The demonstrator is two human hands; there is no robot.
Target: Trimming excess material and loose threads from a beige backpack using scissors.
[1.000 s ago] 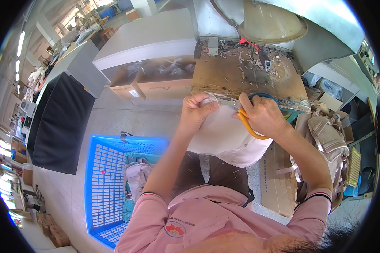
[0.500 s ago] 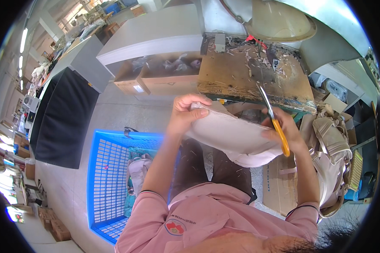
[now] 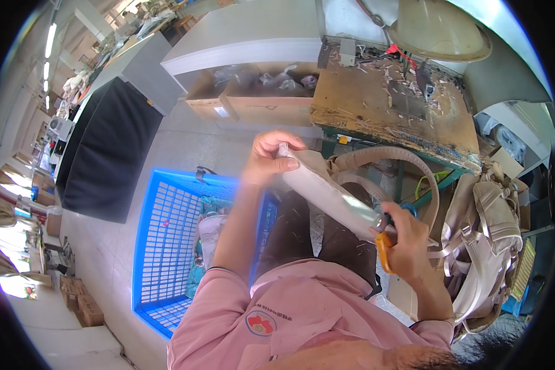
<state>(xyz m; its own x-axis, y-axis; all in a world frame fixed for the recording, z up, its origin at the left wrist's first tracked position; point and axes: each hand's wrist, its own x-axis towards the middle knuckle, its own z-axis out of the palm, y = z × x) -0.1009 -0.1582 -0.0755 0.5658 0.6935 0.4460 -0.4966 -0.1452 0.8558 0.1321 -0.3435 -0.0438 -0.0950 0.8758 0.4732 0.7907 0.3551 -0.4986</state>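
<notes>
A beige fabric bag (image 3: pixel 327 192) with a curved strap (image 3: pixel 435 185) hangs in front of me above my lap, its narrow side turned up. My left hand (image 3: pixel 268 159) pinches its far left end between thumb and fingers. Around the orange handle of a pair of scissors (image 3: pixel 384 251) my right hand (image 3: pixel 408 242) is closed, at the bag's near right end. The blades lie along the bag and are smeared, so whether they touch the fabric I cannot tell.
A blue plastic basket (image 3: pixel 143 246) with cloth pieces stands at my left. Ahead is a worn wooden worktable (image 3: pixel 364 98) littered with scraps. More beige bags (image 3: pixel 487 234) are piled at my right. Cardboard boxes (image 3: pixel 265 111) sit under a grey table.
The bag has turned from its broad face to its narrow side, and its strap now shows. My right hand has moved down and swung the scissors from upright to pointing left along the bag.
</notes>
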